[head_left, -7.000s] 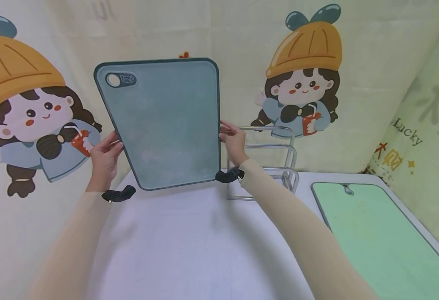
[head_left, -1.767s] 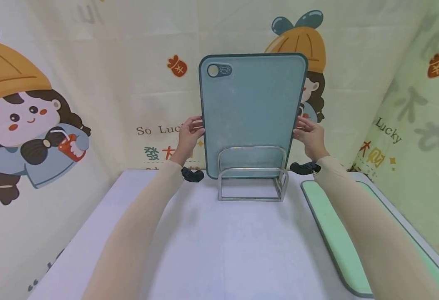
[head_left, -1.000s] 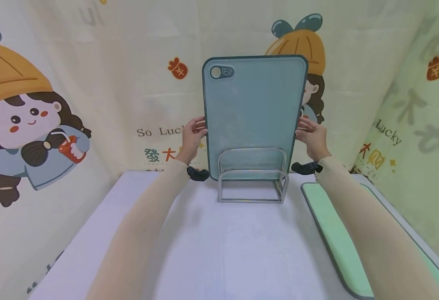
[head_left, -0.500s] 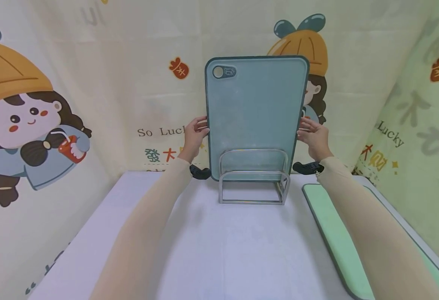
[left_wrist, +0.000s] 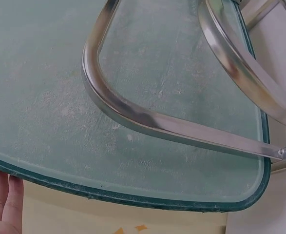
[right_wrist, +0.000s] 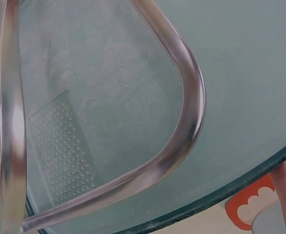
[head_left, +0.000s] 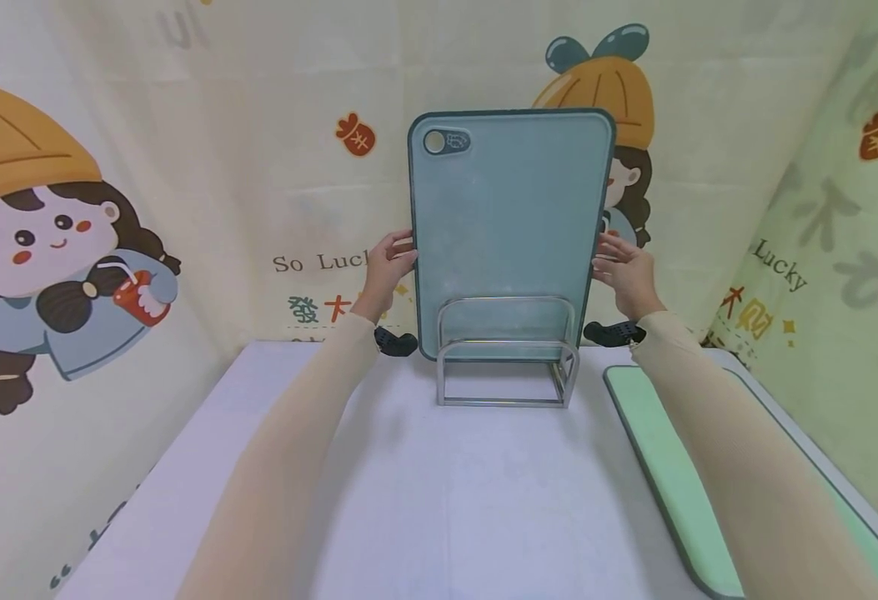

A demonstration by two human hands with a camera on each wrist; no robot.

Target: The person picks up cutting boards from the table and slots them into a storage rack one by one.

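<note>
Blue-green rectangular cutting board (head_left: pixel 509 208) upright behind two hoops of silvery metal rack (head_left: pixel 502 402); side edges overhang rack. Left hand (head_left: pixel 389 271), right hand (head_left: pixel 626 273): fingers pinch opposite side edges; bottom contact hard to tell. White worktop (head_left: pixel 484 500) shows between rack and mint-green grey-edged slab (head_left: pixel 656 433), right.

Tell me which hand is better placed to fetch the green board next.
Likely the right hand: its sleeve overlaps the green board in the head view. The left hand is farther away, at the left edge of the teal board.
</note>
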